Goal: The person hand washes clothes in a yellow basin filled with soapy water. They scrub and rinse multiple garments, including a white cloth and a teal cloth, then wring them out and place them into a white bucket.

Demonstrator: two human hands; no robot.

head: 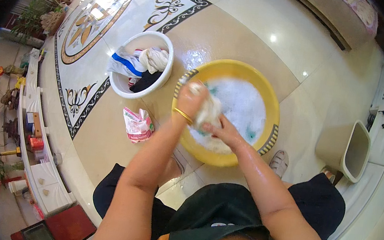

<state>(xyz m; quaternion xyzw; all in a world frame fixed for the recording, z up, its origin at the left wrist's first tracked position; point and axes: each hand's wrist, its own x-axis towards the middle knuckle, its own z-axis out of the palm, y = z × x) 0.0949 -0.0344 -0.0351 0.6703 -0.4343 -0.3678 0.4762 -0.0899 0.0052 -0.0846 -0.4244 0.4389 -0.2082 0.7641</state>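
My left hand (191, 100), with a gold bangle at its wrist, grips one end of a wet whitish cloth (209, 112). Lower down, my right hand (225, 130) has its fingers closed around the cloth's other end. Both hands and the cloth are blurred, over the left side of a yellow plastic basin (221, 160). White suds (243, 101) fill the basin, and greenish patches show through them. What lies beneath the suds is hidden.
Left of the yellow basin stands a white basin (170, 43) with several garments (153, 59) in it. A pink and white plastic packet (137, 126) lies on the tiled floor. To the right is a beige bin (334, 146). My sandalled foot (279, 162) is near the yellow basin.
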